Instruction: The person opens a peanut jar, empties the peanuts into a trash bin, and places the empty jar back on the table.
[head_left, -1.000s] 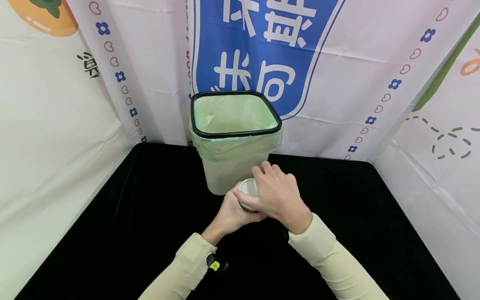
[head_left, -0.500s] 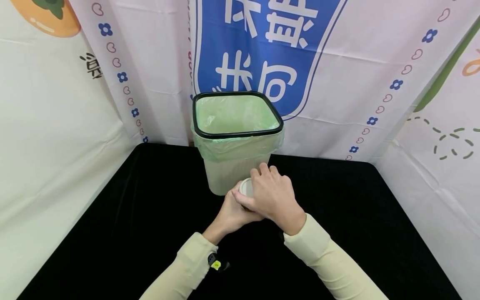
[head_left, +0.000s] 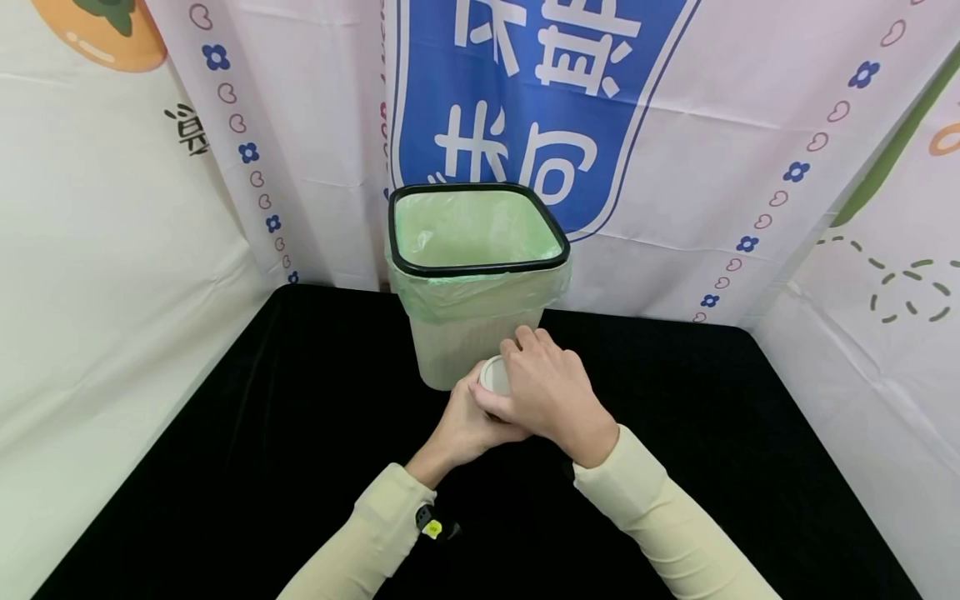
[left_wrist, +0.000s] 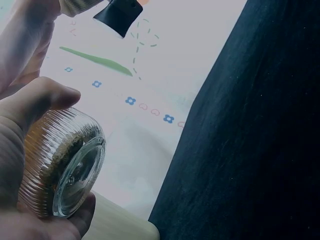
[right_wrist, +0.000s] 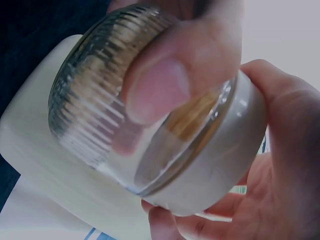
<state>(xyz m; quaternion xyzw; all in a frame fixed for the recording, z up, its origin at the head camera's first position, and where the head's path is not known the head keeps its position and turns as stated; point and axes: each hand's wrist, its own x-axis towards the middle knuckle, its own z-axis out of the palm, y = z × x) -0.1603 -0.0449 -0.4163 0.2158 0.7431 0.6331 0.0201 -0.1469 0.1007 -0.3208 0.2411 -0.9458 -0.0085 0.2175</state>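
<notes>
A ribbed clear glass jar with brownish contents lies in my left hand, the thumb curled round its side. In the right wrist view the jar's white lid sits on its mouth. My right hand grips this lid from above, thumb on the near side and fingers round the far side. From the head view the lid's flat top shows between the hands, while the glass below is mostly hidden by them. Its base, a thick glass disc, faces the left wrist camera.
Right behind the hands stands a pale bin with a black rim ring and a green plastic liner. A black cloth covers the table. Printed white curtains hang round the back and sides.
My right hand has turned slightly on the lid and shifted a little left against the bin, covering more of its top. The left hand keeps its hold on the jar.
</notes>
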